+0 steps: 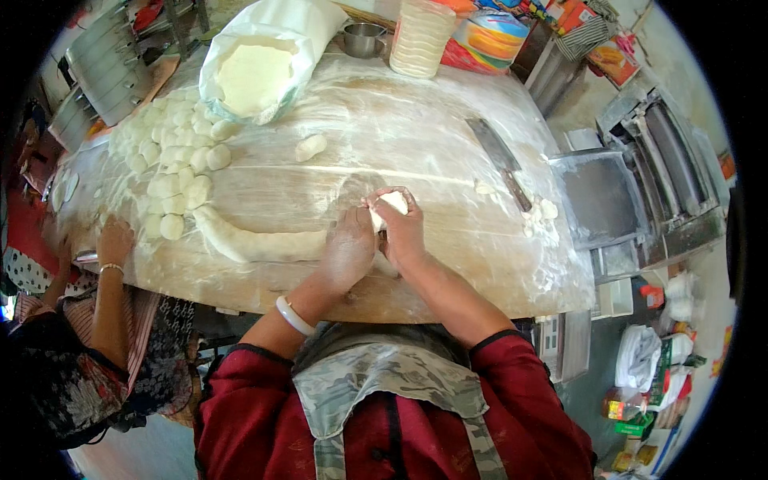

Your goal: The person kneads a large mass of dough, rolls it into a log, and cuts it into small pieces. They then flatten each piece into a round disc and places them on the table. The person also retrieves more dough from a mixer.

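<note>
A thick dough rope (270, 246) lies curved on the floured wooden table. My left hand (350, 246) is curled over its right end, hiding that part, with its fingertips close to my right hand. In the fingers of my right hand (403, 233) is a pale piece of dough (393, 204); whether it is still joined to the rope is hidden between the hands. Many small dough pieces (174, 204) are heaped beyond the rope's left end. A separate lump of dough (311, 147) sits farther back on the table.
The worktable (360, 288) has a curved front edge. A cleaver (495, 147) and dough scraps (543, 210) lie right. Behind stand an open flour sack (255, 78), a metal cup (364, 41) and a plastic tub (422, 39). A roller machine (660, 156) adjoins. Another person's hand (114, 240) rests left.
</note>
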`<state>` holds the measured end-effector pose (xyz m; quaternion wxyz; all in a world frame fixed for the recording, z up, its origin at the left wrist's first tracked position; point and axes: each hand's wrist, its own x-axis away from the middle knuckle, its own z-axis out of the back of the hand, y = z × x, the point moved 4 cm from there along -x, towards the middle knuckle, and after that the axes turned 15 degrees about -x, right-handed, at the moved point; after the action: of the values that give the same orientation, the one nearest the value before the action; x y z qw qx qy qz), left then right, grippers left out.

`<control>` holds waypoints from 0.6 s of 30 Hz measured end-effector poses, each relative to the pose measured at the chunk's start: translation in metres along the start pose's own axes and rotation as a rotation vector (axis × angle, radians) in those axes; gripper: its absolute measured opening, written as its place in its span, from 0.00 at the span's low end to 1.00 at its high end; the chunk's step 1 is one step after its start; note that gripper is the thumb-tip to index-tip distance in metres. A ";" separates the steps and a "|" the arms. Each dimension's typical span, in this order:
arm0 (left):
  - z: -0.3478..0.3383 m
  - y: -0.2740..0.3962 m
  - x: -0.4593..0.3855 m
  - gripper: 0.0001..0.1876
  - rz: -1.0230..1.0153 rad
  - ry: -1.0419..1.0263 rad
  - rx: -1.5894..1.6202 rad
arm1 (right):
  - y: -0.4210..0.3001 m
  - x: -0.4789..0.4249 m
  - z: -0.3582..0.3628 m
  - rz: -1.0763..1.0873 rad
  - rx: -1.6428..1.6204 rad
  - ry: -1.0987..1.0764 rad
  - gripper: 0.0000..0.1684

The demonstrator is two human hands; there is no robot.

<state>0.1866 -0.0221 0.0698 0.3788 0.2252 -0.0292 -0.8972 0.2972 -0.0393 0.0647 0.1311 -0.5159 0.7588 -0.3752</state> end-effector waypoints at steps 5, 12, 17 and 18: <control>-0.015 0.009 -0.008 0.22 0.100 -0.150 -0.142 | -0.001 -0.008 -0.004 0.074 -0.294 0.112 0.11; -0.011 0.010 -0.008 0.21 0.002 -0.117 -0.175 | -0.017 0.020 -0.045 -0.163 -0.300 -0.085 0.18; 0.002 -0.017 -0.006 0.24 -0.028 -0.351 -0.024 | -0.025 -0.021 -0.033 -0.130 -0.090 -0.107 0.32; 0.007 -0.029 -0.001 0.23 -0.058 -0.303 -0.092 | -0.029 -0.028 -0.023 -0.133 -0.069 -0.067 0.35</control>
<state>0.1651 -0.0013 0.0702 0.3540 0.0708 -0.0385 -0.9318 0.3161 -0.0100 0.0954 0.1135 -0.5816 0.7306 -0.3391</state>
